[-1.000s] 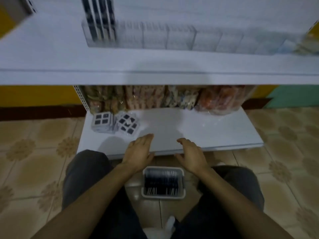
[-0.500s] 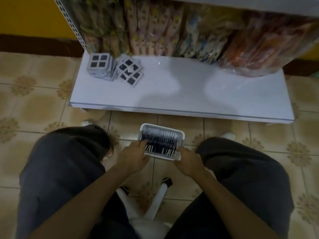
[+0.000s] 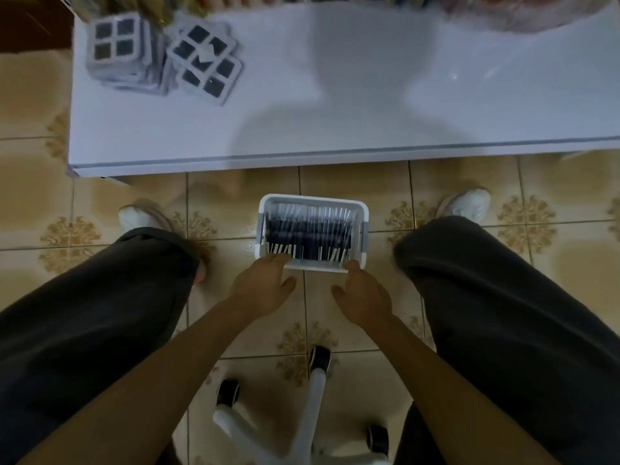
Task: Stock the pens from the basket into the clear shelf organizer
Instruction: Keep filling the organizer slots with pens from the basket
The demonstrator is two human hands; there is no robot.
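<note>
A small white basket (image 3: 314,198) stands on the tiled floor between my knees, filled with several dark pens (image 3: 308,233) lying side by side. My left hand (image 3: 263,285) reaches to the basket's near left corner; its fingertips lie over the rim by the pen ends and the thumb is spread away. At the near right corner my right hand (image 3: 363,293) touches the rim with its fingertips, thumb apart. Neither hand holds a pen. The clear shelf organizer is out of view.
The low white shelf (image 3: 335,115) runs across the top, with stacked packs of puzzle cubes (image 3: 115,45) and loose ones (image 3: 206,62) at its left. My dark trouser legs (image 3: 503,313) flank the basket. A white chair base (image 3: 312,401) with castors sits below my arms.
My view has tilted down from the upper shelf and organizer to the floor. Both hands dropped from the low shelf's edge to the basket's near rim.
</note>
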